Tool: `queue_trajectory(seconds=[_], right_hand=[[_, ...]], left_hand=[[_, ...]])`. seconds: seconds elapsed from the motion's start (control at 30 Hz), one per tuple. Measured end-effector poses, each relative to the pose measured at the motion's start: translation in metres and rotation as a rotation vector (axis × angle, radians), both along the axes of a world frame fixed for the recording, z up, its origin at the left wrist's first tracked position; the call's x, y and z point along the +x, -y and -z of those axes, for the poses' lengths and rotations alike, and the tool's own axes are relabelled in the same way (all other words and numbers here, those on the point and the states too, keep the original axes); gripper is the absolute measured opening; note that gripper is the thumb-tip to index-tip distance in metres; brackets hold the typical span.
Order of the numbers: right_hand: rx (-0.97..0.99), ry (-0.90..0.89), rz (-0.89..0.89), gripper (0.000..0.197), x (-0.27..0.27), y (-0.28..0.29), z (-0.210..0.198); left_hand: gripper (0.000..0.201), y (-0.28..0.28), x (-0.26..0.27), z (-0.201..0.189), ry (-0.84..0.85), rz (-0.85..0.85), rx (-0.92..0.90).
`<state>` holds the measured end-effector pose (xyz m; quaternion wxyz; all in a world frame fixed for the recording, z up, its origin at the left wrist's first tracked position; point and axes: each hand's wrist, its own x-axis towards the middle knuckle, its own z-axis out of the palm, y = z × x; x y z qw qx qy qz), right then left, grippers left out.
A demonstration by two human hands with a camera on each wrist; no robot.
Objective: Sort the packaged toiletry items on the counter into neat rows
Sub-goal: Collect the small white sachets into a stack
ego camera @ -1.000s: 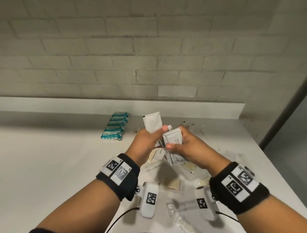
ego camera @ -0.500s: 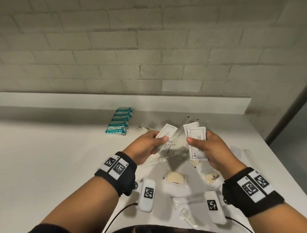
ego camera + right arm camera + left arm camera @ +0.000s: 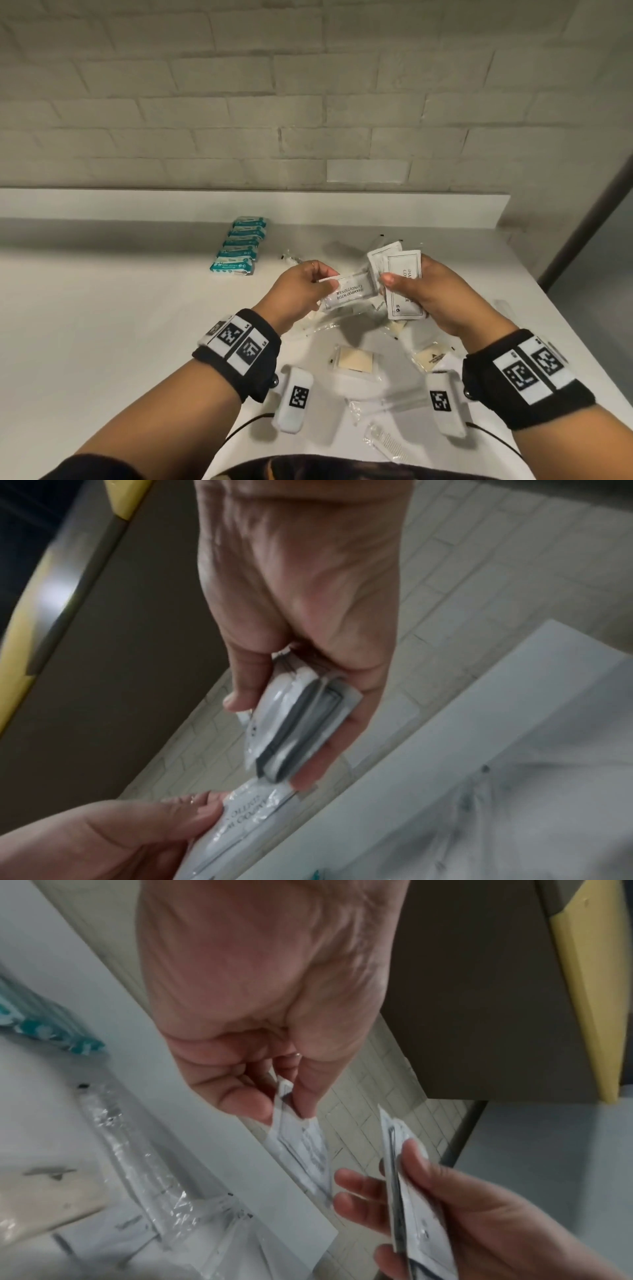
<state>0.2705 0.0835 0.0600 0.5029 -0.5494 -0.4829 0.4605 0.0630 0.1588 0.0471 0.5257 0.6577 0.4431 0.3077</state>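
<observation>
My left hand (image 3: 308, 287) pinches one white shampoo sachet (image 3: 349, 292) by its end, held level above the counter; the left wrist view shows this sachet (image 3: 303, 1148) between thumb and fingers. My right hand (image 3: 431, 294) grips a small stack of white sachets (image 3: 404, 284) upright, thumb on the front; the stack (image 3: 294, 723) shows edge-on in the right wrist view. The single sachet's free end nearly touches the stack. A neat row of teal packets (image 3: 239, 245) lies at the counter's back left.
On the white counter (image 3: 102, 325) below my hands lie loose clear-wrapped items: a beige soap packet (image 3: 354, 359), another beige packet (image 3: 432, 356), a wrapped comb (image 3: 387, 440) and thin wrapped sticks. A low white ledge and a brick wall stand behind; the counter's edge runs at the right.
My hands have drawn apart from the joined bundle. The left one took a single sachet and turned it level, while the right one kept the stack and lifted slightly.
</observation>
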Motion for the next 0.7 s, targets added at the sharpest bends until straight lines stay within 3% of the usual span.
queue_trajectory(seconds=[0.1, 0.2, 0.27, 0.33, 0.4, 0.47, 0.53, 0.57, 0.7], right_hand=[[0.035, 0.026, 0.001, 0.036, -0.005, -0.005, -0.010], [0.034, -0.167, 0.071, 0.033, -0.020, -0.012, -0.014], [0.047, -0.144, 0.083, 0.027, -0.030, -0.017, -0.012], [0.078, -0.047, 0.109, 0.038, -0.037, -0.020, -0.012], [0.084, -0.005, 0.149, 0.045, -0.043, -0.021, -0.013], [0.074, 0.068, 0.168, 0.036, -0.052, -0.023, -0.016], [0.008, 0.138, 0.158, 0.032, -0.066, -0.025, -0.020], [-0.035, 0.120, 0.150, 0.033, -0.072, -0.026, -0.021], [-0.116, -0.261, -0.007, 0.026, -0.069, -0.021, -0.032]], left_hand=[[0.009, -0.003, 0.005, -0.003, 0.174, -0.076, -0.067], [0.015, 0.003, 0.013, -0.004, 0.386, -0.007, -0.218], [0.012, 0.011, 0.018, -0.003, 0.353, 0.090, -0.211], [0.005, 0.016, 0.019, -0.002, 0.308, 0.069, -0.145], [0.028, 0.013, 0.018, 0.000, 0.345, 0.034, -0.163], [0.054, 0.012, 0.020, -0.003, 0.395, 0.122, -0.239], [0.047, 0.017, 0.026, -0.010, 0.450, 0.190, -0.325], [0.041, 0.020, 0.028, -0.014, 0.479, 0.196, -0.370], [0.043, 0.017, 0.025, -0.021, 0.542, 0.158, -0.406]])
